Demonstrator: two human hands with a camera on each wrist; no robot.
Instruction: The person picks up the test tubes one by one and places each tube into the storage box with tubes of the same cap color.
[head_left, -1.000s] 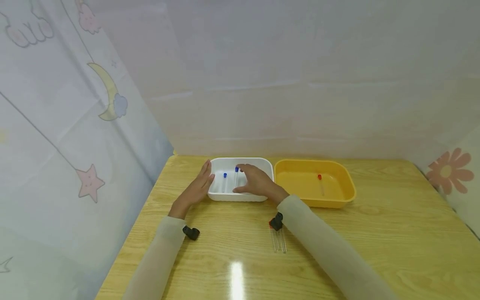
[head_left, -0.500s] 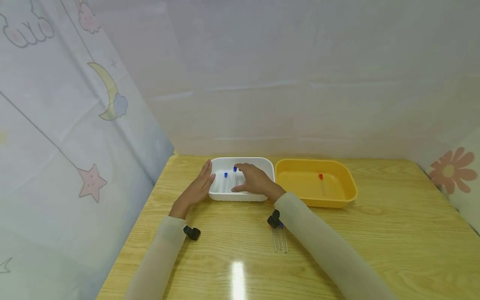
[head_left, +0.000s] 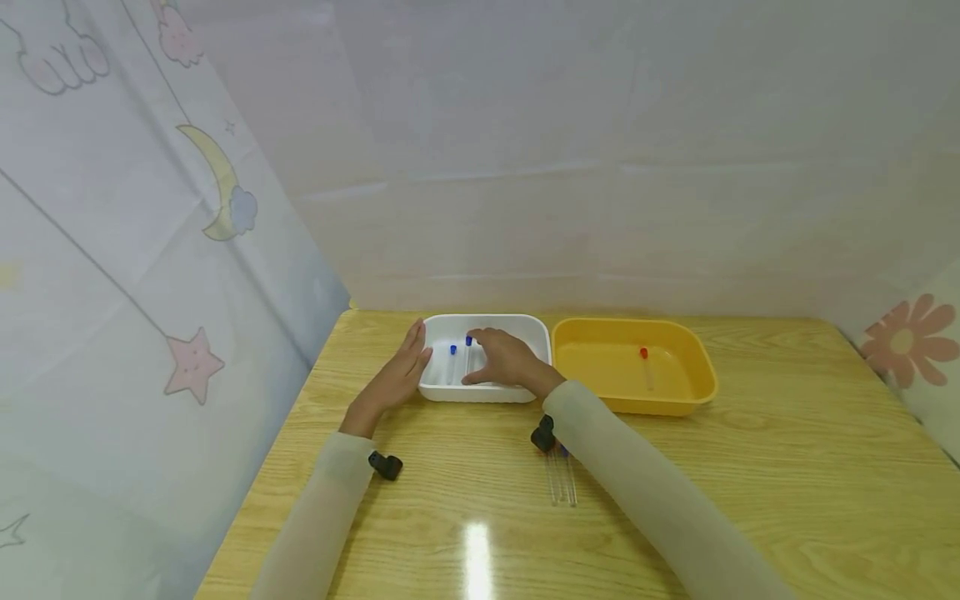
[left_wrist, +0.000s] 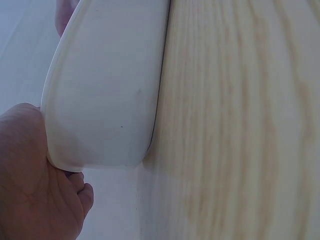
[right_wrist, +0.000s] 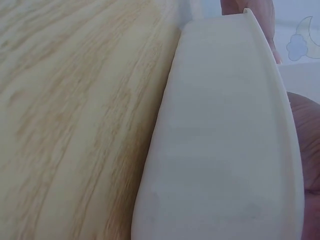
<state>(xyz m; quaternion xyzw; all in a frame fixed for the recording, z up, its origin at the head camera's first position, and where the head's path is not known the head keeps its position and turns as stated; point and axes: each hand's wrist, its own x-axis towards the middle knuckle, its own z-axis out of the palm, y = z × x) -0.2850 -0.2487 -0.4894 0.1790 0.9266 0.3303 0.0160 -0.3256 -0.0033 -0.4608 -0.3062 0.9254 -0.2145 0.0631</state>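
A white plastic tray point(head_left: 480, 394) stands at the back of the table with two blue-capped clear test tubes inside. My left hand point(head_left: 393, 379) holds the tray's left end, fingers along the outside and thumb over the rim. Inside the tray, my right hand point(head_left: 512, 360) holds one blue-capped test tube point(head_left: 469, 357) lengthwise between thumb and forefinger, its cap near the forefinger tip. The other blue-capped test tube point(head_left: 452, 363) lies just left of it. Both wrist views show mainly the tray's outer wall point(right_wrist: 215, 130); the tubes are hidden there.
A yellow tray point(head_left: 637, 406) stands directly right of the white one, with a red-capped test tube point(head_left: 648, 371) in it. Several more test tubes point(head_left: 562, 483) lie on the wooden table point(head_left: 450, 483), partly behind my right sleeve. Printed cloth point(head_left: 480, 208) hangs behind.
My right hand and the test tube it holds have shifted slightly left, towards the other blue-capped tube. The left hand stays on the tray's end.
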